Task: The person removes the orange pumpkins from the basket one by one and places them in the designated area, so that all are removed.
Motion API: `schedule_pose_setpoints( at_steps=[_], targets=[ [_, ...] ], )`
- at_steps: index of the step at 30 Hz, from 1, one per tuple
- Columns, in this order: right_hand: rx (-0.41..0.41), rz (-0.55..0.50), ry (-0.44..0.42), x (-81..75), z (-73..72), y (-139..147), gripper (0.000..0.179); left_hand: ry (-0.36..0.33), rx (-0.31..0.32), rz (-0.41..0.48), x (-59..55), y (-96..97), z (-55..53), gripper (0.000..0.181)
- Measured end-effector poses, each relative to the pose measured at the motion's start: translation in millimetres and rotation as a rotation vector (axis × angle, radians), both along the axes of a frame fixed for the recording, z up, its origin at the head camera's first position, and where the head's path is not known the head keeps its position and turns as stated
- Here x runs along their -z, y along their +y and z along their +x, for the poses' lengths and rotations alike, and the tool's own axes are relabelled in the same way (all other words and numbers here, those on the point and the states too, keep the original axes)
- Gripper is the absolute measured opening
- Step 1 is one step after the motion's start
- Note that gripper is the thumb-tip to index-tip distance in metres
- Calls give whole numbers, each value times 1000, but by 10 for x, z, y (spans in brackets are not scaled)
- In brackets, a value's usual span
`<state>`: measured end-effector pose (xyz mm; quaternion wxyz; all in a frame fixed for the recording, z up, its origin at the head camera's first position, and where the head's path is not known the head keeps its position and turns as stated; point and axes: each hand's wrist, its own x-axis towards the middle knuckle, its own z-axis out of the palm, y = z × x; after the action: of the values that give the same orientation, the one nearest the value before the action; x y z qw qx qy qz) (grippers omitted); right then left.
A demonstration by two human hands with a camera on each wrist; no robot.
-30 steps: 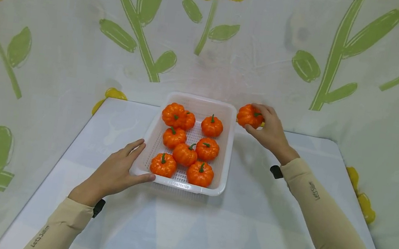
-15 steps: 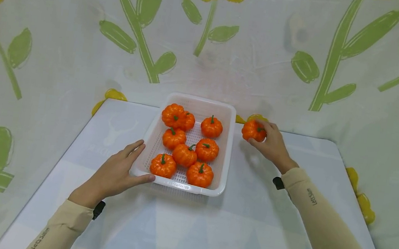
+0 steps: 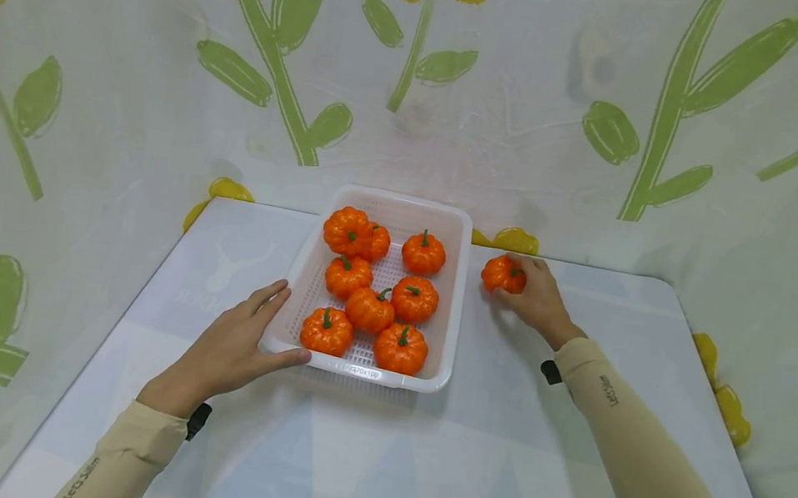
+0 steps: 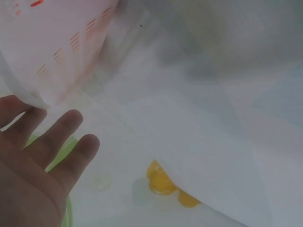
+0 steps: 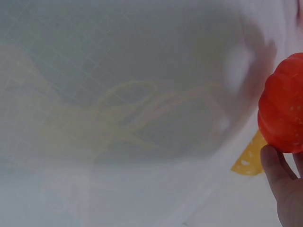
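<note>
My right hand (image 3: 540, 303) holds a small orange pumpkin (image 3: 498, 274) with a green stem between thumb and fingers, low over the back of the table, right of the basket. The right wrist view shows the same pumpkin (image 5: 285, 105) at its right edge, fingertips against its underside. A white plastic basket (image 3: 449, 314) with a perforated bottom stands mid-table, several more orange pumpkins (image 3: 370, 310) inside. Against its front left corner lies my left hand (image 3: 235, 345), fingers spread and thumb on the front rim. In the left wrist view, fingertips touch the basket's rim (image 4: 28, 100).
The table (image 3: 354, 479) has a pale cover with faint triangles. Close behind its back edge hangs a white curtain (image 3: 491, 126) printed with yellow flowers and green leaves, which also runs down both sides.
My right hand has lowered the pumpkin toward the table, from beside the basket's back right corner to slightly nearer me. The left hand and the basket stay put.
</note>
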<state>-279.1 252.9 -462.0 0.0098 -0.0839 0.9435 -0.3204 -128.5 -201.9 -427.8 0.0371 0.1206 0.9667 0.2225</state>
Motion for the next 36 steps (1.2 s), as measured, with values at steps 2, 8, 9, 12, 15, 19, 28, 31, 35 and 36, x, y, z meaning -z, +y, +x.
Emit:
schedule_pose_setpoints(
  at_steps=[2,8,9,12,15,19,28,31,35,36],
  targets=[
    [6,2,-18,15,-5,-3,68,3,3,-1,3,1,0,113],
    [5,1,-64,48,-26,-2,71,26,19,6,16,-1,9,111],
    [4,3,-71,55,-28,-1,71,27,21,7,20,0,12,111],
    [9,2,-87,78,-32,6,72,28,23,8,28,6,18,111],
    [14,-2,-102,98,-37,1,73,32,23,5,28,11,19,111],
    [18,-4,-110,118,-40,-6,72,33,25,8,13,19,23,110],
    [-12,30,-98,108,-85,-28,72,30,26,6,-13,28,22,110],
    [-12,40,-103,93,-97,-48,72,31,25,6,-17,14,18,110],
    [-5,35,-107,102,-106,-70,72,33,26,0,-13,-3,10,109],
    [-3,34,-107,106,-107,-74,72,33,26,0,-12,-5,7,109]
  ],
)
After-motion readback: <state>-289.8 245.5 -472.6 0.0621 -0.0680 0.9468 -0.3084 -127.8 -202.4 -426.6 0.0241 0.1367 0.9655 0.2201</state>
